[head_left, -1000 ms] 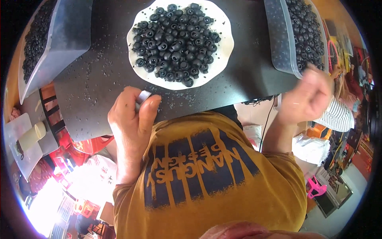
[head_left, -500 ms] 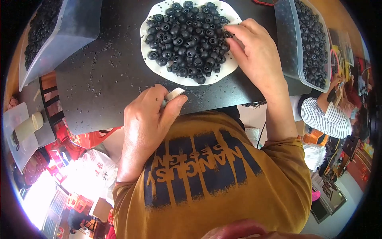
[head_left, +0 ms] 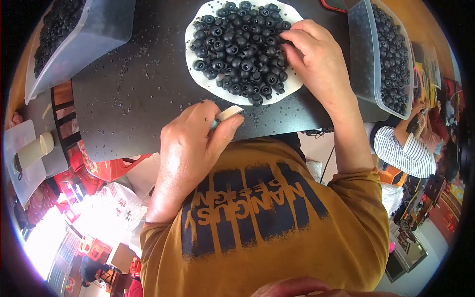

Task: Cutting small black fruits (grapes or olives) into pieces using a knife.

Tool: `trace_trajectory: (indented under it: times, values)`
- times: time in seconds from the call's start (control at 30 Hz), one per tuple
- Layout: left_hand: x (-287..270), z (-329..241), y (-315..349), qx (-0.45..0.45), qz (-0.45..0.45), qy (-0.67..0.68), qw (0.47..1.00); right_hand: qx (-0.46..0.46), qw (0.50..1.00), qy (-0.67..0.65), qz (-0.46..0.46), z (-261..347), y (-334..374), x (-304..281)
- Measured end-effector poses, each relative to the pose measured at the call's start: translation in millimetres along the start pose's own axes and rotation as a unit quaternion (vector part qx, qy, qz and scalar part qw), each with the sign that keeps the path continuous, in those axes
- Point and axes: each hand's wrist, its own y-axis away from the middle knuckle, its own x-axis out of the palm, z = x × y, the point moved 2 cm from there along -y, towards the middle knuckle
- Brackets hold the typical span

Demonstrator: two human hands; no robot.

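A white plate (head_left: 198,81) with a wavy rim carries a heap of small black knob-like parts (head_left: 242,49), each rounded with a hole or a short neck. My right hand (head_left: 319,59) reaches over the plate's right side, thumb and forefinger pinched at the heap's edge on a black part largely hidden by the fingertips. Near the table's front edge, my left hand (head_left: 190,131) is closed around a small knife (head_left: 229,113). Its pale flat blade sticks out between thumb and forefinger, and a bit of teal handle shows.
Black crumbs lie scattered over the dark table (head_left: 148,94). A clear plastic bin (head_left: 106,37) with black bits stands at the left, and another bin (head_left: 363,54) full of black parts at the right. A red-edged phone (head_left: 335,5) lies at the back. A person in stripes (head_left: 403,151) sits off to the right.
The plate, bins and left hand appear shifted slightly right in the view. The black part seen plainly between my right fingertips before is now mostly hidden, with the fingertips against the heap.
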Motion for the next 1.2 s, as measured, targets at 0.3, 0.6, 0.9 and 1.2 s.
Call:
trace_trajectory:
  times: [0.3, 0.6, 0.9, 1.2]
  values:
    - [17.1, -13.7, -4.4, 0.086, 0.046, 0.004, 0.995, 0.172, 0.91, -0.368, -0.09, 5.4, 7.7, -16.7]
    - [-10.4, -19.1, -14.6, 0.068, -0.048, 0.19, 0.978, 0.218, 0.575, -0.788, 0.022, 73.7, 11.2, -23.6]
    - [-13.5, -7.5, -5.9, 0.089, -0.046, 0.234, 0.967, 0.209, 0.519, -0.827, 0.058, 102.5, 10.7, -12.0]
    - [-13.6, -2.5, -0.5, 0.111, -0.084, 0.193, 0.971, 0.23, 0.514, -0.822, 0.085, 115.5, 19.1, -9.8]
